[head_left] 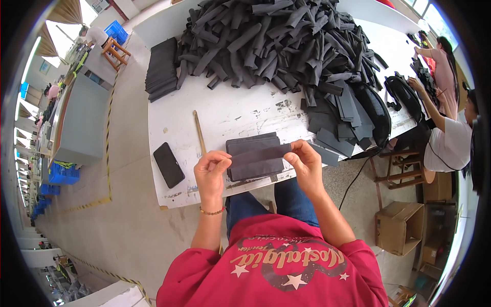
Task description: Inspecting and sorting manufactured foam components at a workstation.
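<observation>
A thin dark strip of fabric point(260, 155) is stretched level between my two hands. Its left end is pinched by the thumb and fingers of my left hand point(210, 171). My right hand point(307, 165) grips the other end in the same way. Just beneath the strip, near the table's front edge, lies a small stack of black rectangular pieces point(253, 174), partly covered by it. A black phone point(169, 165) rests left of my left hand. Beyond that hand lies a thin wooden stick point(198, 130).
A large heap of curled black pieces point(276, 41) covers the far side of the white table point(174, 120). Left of it stands a neat black stack point(162, 71); flat grey pieces point(348, 110) and black bags point(376, 112) lie right. A seated person point(450, 138) works beyond.
</observation>
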Demonstrator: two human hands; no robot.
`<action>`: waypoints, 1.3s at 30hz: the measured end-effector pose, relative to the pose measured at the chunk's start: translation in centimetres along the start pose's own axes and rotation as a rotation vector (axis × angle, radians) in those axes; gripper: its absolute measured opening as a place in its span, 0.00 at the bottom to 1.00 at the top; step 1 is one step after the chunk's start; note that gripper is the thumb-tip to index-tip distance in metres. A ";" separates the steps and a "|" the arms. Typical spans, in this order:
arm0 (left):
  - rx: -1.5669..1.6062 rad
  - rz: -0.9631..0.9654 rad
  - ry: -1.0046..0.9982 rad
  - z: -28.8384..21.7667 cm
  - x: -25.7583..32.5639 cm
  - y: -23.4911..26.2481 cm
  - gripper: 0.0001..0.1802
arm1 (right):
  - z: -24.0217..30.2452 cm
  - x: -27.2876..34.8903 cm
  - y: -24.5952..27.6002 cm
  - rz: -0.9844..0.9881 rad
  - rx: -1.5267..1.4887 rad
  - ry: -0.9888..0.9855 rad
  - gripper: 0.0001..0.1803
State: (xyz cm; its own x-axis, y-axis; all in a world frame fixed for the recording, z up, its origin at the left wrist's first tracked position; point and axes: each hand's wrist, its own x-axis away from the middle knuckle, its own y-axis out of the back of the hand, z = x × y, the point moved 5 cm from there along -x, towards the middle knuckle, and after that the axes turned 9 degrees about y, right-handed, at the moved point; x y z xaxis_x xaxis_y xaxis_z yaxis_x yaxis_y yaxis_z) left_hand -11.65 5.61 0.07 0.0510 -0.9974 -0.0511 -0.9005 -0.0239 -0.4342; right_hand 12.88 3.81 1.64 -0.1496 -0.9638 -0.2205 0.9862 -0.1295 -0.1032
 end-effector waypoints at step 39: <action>0.161 0.110 -0.025 -2.6 3.2 -2.3 0.09 | 6.6 1.8 -1.0 0.146 0.135 0.532 0.08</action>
State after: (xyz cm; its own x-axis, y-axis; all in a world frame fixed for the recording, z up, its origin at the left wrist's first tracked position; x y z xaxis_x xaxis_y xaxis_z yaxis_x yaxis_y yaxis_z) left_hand -10.56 2.34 3.26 -0.0314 -0.9914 -0.1271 -0.8208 0.0981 -0.5627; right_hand 12.07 0.62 7.78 0.0086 -0.7283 -0.6853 0.9945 -0.0655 0.0820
